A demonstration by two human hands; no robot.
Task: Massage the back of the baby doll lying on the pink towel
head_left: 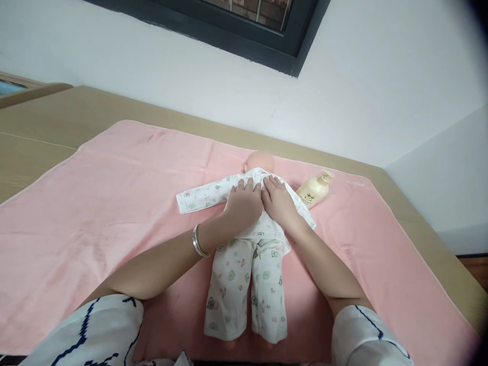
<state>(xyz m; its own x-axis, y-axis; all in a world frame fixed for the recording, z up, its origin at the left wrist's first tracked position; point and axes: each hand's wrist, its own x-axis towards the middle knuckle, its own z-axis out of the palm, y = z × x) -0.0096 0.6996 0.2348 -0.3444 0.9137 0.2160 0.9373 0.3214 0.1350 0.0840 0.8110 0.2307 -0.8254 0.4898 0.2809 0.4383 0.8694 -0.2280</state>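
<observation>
A baby doll (260, 161) in a white patterned top (208, 193) and matching trousers (231, 284) lies stretched out, its smooth head toward the wall. No face shows on it. My left hand (244, 206), with a silver bangle at the wrist, lies on the upper part of the doll's body, fingers spread over the cloth. Beside it, nearly touching, my right hand (279, 203) rests flat on the top too. One sleeve reaches out to the left; the other is partly hidden behind my right forearm. The doll's feet peek out below the trouser legs.
A pink blanket (133, 193) covers much of the wooden surface (41, 129). Just right of the doll, a cream pump bottle (314, 191) lies on its side. Behind are a white wall (229, 101) and a dark window frame (244, 43).
</observation>
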